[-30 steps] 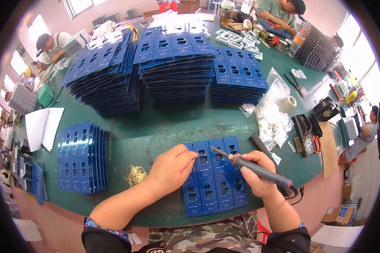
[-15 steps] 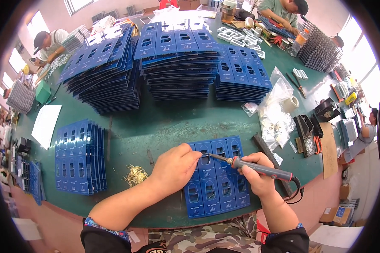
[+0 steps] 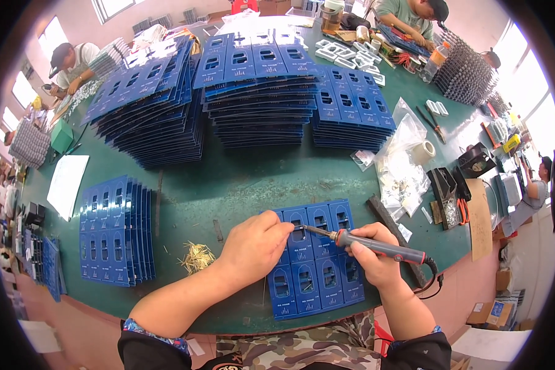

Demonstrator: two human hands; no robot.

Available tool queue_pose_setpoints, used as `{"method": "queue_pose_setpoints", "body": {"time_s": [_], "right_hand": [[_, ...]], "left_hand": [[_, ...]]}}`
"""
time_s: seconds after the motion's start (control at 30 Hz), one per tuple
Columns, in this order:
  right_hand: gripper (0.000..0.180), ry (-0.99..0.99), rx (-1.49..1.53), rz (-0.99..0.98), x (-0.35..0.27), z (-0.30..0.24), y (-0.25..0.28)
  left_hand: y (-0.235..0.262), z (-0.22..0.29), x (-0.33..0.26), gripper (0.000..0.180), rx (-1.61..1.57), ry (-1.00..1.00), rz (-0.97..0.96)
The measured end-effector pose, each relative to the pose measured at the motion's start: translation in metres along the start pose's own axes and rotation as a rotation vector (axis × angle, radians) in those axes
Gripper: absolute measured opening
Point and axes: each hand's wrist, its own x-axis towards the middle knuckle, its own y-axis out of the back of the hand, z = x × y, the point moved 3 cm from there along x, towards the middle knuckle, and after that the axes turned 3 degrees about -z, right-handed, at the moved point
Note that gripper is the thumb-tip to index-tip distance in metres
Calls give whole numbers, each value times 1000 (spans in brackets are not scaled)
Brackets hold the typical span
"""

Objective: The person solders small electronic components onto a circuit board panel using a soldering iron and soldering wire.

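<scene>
A blue circuit board panel (image 3: 317, 277) with rows of cut-outs lies on the table right in front of me. My right hand (image 3: 376, 251) grips a grey soldering iron (image 3: 385, 247), its tip pointing left onto the panel's upper-left unit. Close to that tip, my left hand (image 3: 259, 240) is pinched over the panel's upper-left part. What its fingertips hold is too small to make out. Left of my left forearm lies a heap of thin gold-coloured pins (image 3: 197, 258).
Tall stacks of blue panels (image 3: 259, 114) stand across the far side. A smaller upright stack (image 3: 114, 234) is at the left. Right of my panel lie a dark bar (image 3: 388, 228), a plastic bag of small parts (image 3: 404, 176) and a black bin (image 3: 445, 197). Co-workers sit beyond.
Almost nothing differs. Both hands and the iron keep their places at the panel's upper-left unit, and the view has shifted very slightly.
</scene>
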Motion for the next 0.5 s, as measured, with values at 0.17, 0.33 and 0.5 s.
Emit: {"method": "queue_pose_setpoints", "body": {"time_s": [0.17, 0.33, 0.5], "right_hand": [[18, -22, 156, 66, -1, -6, 0], [17, 11, 17, 10, -1, -3, 1], [17, 8, 3, 0, -1, -3, 0]], "left_hand": [[0, 0, -1, 12, 5, -10, 10], [0, 1, -2, 13, 20, -23, 6], [0, 1, -2, 14, 20, -31, 0]]}}
